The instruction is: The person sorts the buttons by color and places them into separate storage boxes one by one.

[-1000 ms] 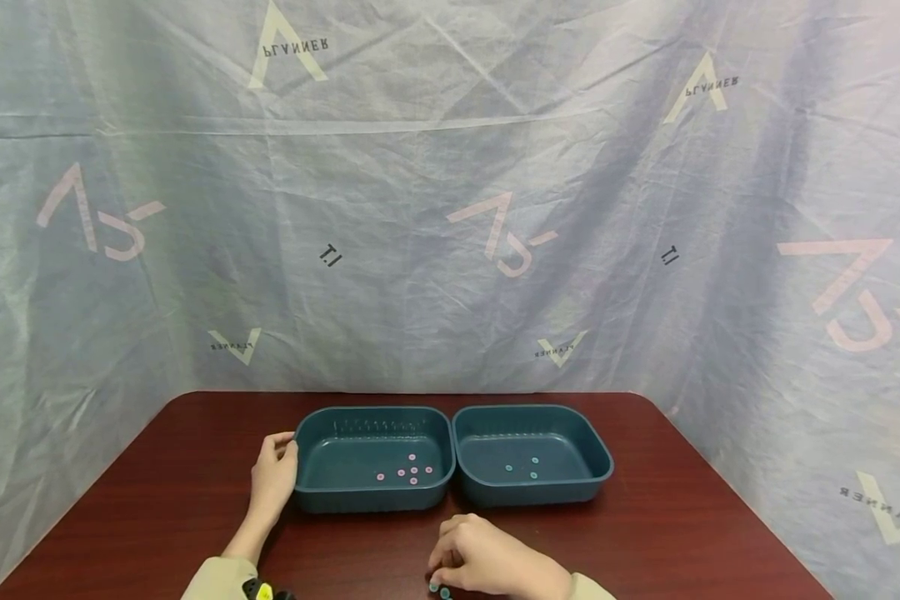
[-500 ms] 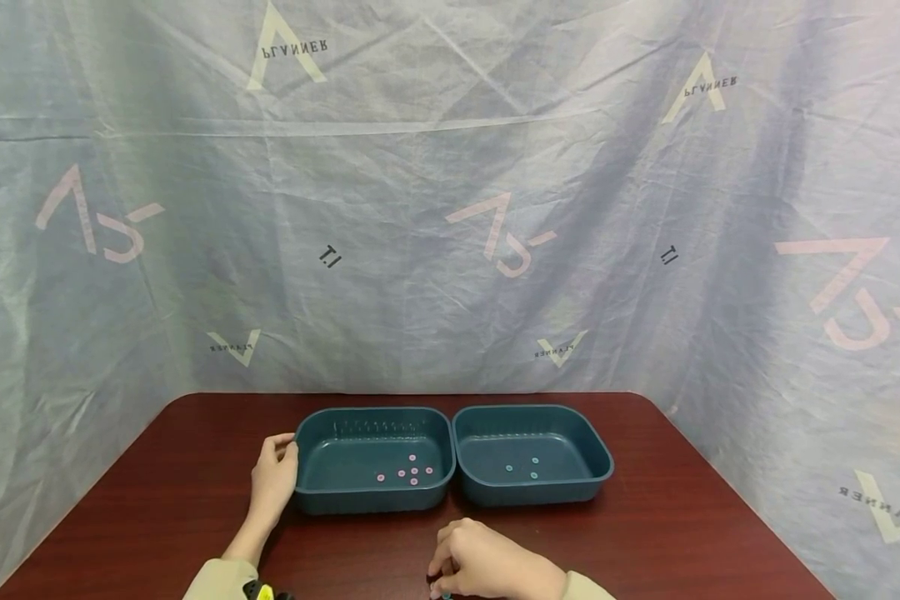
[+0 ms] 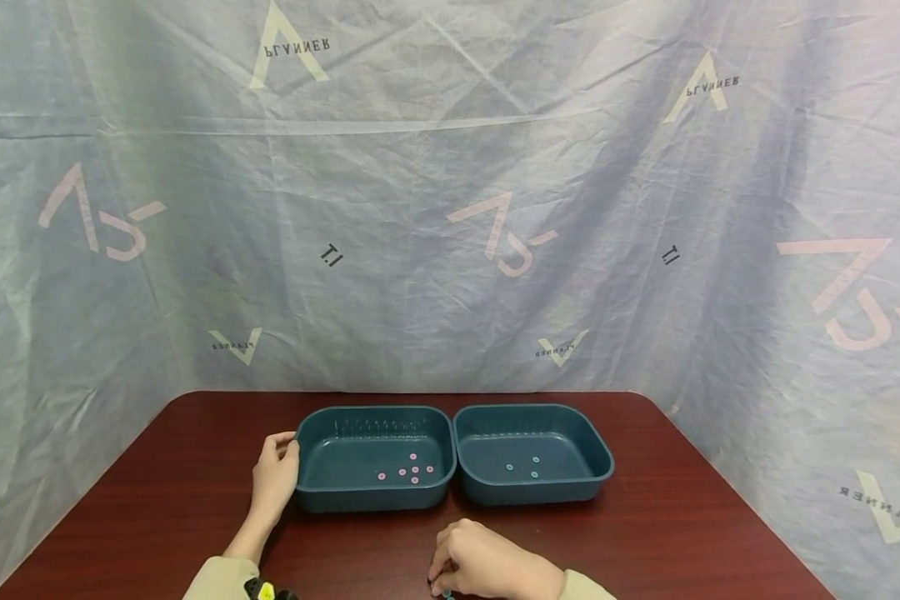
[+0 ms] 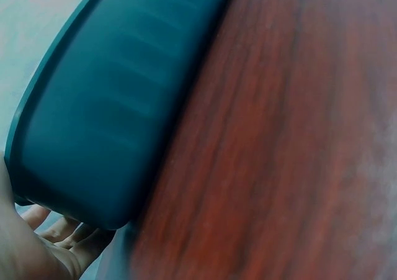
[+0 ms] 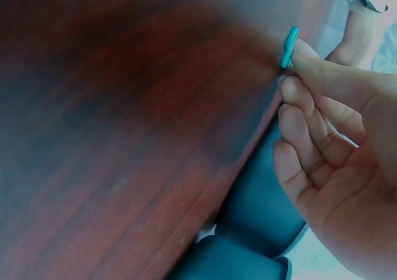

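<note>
In the head view, my left hand (image 3: 275, 472) holds the left end of a dark teal tray (image 3: 375, 501). Its fingers curl at the tray's corner in the left wrist view. Several pink buttons (image 3: 415, 470) lie inside on the right. At the table's near edge, my right hand (image 3: 480, 560) points down with its fingertips together. The right wrist view shows a teal button (image 5: 289, 47) at the thumb tip, pinched on its edge, the other fingers curled below. Part of the fingertips' grip is hidden behind the thumb.
A second teal tray (image 3: 532, 495) stands right against the first, with three teal buttons (image 3: 535, 474) in it. Both trays sit toward the back of a dark red wooden table (image 3: 690, 533). A printed grey cloth (image 3: 435, 333) hangs behind and at the sides.
My right hand has lowered slightly, and its fingers have closed over the teal buttons that lay in front of them. The left hand and both trays stay put.
</note>
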Demonstrator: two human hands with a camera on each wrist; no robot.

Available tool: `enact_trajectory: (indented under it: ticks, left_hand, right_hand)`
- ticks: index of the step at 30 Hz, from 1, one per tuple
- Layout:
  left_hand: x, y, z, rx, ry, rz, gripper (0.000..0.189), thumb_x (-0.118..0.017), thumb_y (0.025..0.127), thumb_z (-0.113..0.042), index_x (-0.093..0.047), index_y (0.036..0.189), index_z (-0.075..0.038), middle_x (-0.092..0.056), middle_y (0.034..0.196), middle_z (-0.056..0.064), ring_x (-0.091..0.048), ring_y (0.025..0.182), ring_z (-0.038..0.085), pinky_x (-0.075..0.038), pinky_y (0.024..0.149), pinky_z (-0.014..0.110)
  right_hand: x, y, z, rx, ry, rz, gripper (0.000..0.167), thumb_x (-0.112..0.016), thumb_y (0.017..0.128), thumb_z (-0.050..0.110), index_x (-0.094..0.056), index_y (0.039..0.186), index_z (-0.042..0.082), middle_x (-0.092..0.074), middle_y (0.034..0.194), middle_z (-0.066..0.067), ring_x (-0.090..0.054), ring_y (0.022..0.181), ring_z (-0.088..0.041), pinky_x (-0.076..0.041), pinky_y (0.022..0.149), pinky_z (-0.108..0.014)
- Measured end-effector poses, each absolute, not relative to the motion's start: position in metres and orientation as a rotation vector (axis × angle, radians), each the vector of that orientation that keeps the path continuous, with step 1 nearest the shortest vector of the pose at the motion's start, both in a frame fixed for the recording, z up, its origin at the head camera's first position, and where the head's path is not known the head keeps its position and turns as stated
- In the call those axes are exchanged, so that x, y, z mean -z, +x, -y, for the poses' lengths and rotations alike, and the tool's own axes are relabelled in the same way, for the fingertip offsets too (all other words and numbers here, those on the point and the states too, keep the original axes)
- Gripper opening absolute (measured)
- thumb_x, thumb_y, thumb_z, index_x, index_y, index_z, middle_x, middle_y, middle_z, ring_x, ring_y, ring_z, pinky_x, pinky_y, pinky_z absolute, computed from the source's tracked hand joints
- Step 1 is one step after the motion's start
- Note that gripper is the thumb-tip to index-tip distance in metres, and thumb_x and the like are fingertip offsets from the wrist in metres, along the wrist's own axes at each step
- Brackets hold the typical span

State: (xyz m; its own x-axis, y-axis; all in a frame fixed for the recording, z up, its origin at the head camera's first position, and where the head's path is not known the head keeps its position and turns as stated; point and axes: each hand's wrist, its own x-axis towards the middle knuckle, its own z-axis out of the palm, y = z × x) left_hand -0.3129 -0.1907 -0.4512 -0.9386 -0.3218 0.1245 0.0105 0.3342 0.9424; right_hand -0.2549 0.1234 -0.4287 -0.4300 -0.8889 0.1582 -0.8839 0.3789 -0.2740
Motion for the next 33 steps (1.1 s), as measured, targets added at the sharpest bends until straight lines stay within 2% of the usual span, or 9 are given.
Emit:
enact_trajectory:
  ticks: [6, 13, 33]
  left_hand:
    - [0.4503, -0.3129, 0.1904, 1.635, 0.27, 2.319, 0.048, -0.027, 0.102, -0.03, -0.034, 0.137, 0.002, -0.041, 0.135, 0.028, -0.04, 0.124, 0.042, -0.036, 0.095, 0.055]
    - [0.4498, -0.313, 0.1901, 1.626, 0.269, 2.312, 0.047, -0.028, 0.102, -0.028, -0.034, 0.136, 0.003, -0.042, 0.134, 0.028, -0.041, 0.123, 0.042, -0.036, 0.095, 0.055]
    - [0.4494, -0.3116, 0.1894, 1.62, 0.271, 2.319, 0.046, -0.027, 0.102, -0.027, -0.034, 0.136, 0.003, -0.042, 0.133, 0.029, -0.04, 0.122, 0.042, -0.035, 0.094, 0.055]
  right_hand:
    - [0.4289, -0.2555, -0.1233, 0.53, -1.635, -2.576, 0.005, -0.071, 0.082, 0.015, -0.076, 0.084, 0.017, -0.063, 0.075, 0.013, -0.05, 0.069, 0.013, -0.038, 0.06, -0.001]
    - [0.4289, -0.2555, -0.1231, 0.527, -1.688, -2.566, 0.007, -0.068, 0.085, 0.015, -0.074, 0.082, 0.019, -0.063, 0.075, 0.015, -0.051, 0.073, 0.011, -0.037, 0.067, -0.001]
    - [0.4309, -0.2548, -0.1235, 0.592, -1.682, -2.679, 0.012, -0.066, 0.083, 0.01, -0.068, 0.073, 0.018, -0.053, 0.069, 0.016, -0.043, 0.066, 0.011, -0.034, 0.063, -0.001]
